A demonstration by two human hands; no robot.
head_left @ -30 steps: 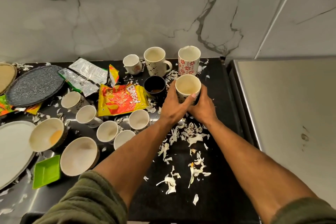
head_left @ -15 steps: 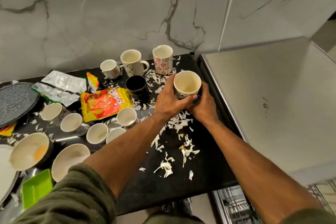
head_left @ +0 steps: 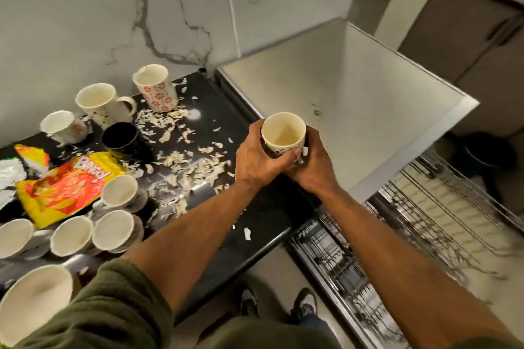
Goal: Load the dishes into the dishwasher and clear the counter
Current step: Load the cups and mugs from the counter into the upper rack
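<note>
- Mug point(head_left: 283, 133) lower body hidden by left hand point(head_left: 256, 159) and right hand point(head_left: 314, 168); handle not visible, base hidden.
- Fingers point(head_left: 292, 157) overlap under the mug, can't tell which hand's are on top.
- Bowl point(head_left: 34, 303) bottom left partly covered by green sleeve point(head_left: 113, 309).
- Cup point(head_left: 12, 236) cut off by left edge.
- Silver wrapper point(head_left: 10, 173) cropped at left edge, print unreadable.
- Dishwasher rack point(head_left: 425, 224) motion-blurred, wires smeared; contents can't tell.
- Dark round object point(head_left: 482, 154) on floor past the rack, too blurred to identify.
- Shoes point(head_left: 304, 303) partly hidden by bench point(head_left: 266, 224) edge and clothing.
</note>
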